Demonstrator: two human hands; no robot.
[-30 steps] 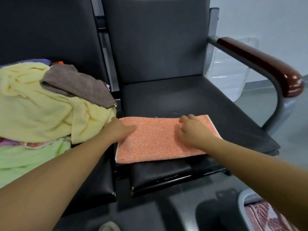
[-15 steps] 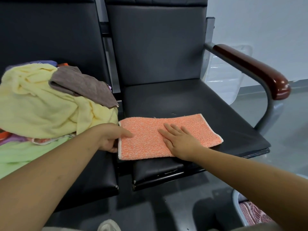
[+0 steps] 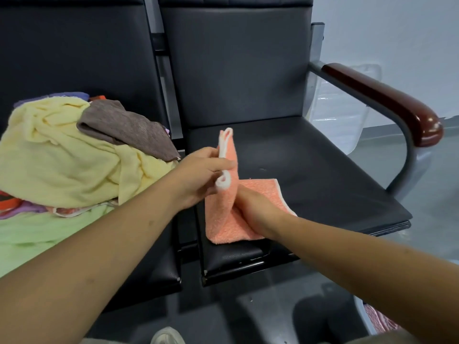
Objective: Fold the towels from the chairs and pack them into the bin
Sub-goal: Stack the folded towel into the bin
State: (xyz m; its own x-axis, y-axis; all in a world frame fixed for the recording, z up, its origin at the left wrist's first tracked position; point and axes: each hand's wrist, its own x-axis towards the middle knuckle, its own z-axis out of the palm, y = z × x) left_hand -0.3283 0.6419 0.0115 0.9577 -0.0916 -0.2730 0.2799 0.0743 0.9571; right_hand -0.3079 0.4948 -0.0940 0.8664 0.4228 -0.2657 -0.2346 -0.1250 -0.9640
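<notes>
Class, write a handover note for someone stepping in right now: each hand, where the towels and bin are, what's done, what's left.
Left hand pinches the orange towel by its left end, raised mid-fold. Right hand presses its middle onto the right chair.
Unfolded pile (yellow, brown, green) lies on the left chair. Bin at lower right holds a red patterned cloth.
Done: orange towel partly folded.
Left: finish the fold, bin it, then fold the pile.

On the right chair (image 3: 310, 170) my left grip (image 3: 200, 177) is holding one end of the towel (image 3: 221, 219) above my right grip (image 3: 255, 207); the pile (image 3: 62, 157) is lying on the left chair (image 3: 74, 58).
</notes>
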